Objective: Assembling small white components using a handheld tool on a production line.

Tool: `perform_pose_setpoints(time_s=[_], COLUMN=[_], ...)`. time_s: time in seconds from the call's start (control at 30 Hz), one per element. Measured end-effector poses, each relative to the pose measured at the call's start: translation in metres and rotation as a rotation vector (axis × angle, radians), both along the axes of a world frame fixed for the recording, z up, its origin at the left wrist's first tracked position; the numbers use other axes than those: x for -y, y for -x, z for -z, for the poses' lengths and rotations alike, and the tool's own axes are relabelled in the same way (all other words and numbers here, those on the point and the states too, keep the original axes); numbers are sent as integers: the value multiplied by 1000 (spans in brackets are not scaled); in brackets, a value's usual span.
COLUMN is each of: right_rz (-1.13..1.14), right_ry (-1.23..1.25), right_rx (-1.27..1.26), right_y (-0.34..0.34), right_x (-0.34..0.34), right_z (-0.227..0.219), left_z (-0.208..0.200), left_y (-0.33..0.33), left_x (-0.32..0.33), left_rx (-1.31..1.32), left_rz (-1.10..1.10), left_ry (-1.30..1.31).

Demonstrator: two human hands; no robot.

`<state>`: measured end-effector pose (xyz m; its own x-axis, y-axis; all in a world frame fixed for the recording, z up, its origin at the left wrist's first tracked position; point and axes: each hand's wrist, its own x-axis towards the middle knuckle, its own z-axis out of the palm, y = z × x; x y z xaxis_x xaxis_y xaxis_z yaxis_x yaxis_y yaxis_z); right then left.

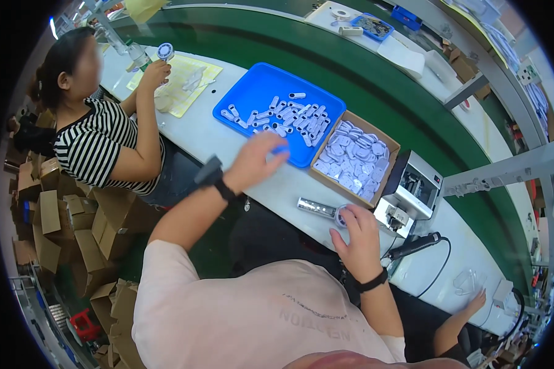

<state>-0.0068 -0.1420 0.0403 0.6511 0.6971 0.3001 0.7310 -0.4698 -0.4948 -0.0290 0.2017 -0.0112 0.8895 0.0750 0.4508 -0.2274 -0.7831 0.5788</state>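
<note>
My left hand [256,161] is over the near edge of a blue tray [243,89], smeared by motion. A small blue patch shows at its fingertips; whether it is a held piece or the tray, I cannot tell. Inside the tray lie many small white pieces with dark ends [311,120]. My right hand [362,243] is over the near part of the bench, thumb apart from the fingers. Its fingertips touch the round white end [341,215] of a clear, silvery cylinder [316,206] lying on the bench.
A cardboard box [385,178] of flat white shells adjoins the tray. To its right stand a silver-black machine [417,184] and a corded black tool [415,246]. At left, a co-worker [111,138] holds a small fan [165,51]. Another person's hand [476,302] is at lower right.
</note>
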Motion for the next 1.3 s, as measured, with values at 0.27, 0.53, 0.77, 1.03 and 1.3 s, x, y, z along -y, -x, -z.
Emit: perform_pose_setpoints(time_s=[0.27, 0.53, 0.77, 1.03, 1.3], right_rz=[-67, 161, 165, -147, -119], right_ry=[35, 52, -347, -337, -249], right_rx=[5, -40, -321, 288, 442], right_y=[7, 47, 33, 11, 10], right_x=[-32, 36, 26, -14, 4], right_z=[-5, -12, -48, -66, -79], left_z=[27, 38, -45, -84, -91], left_y=[-151, -183, -4, 77, 74], left_x=[-60, -71, 66, 139, 147], left_rx=[-38, -156, -294, -387, -428], left_rz=[-255, -316, 390, 443, 488], left_ry=[-196, -121, 1600, 1812, 1700])
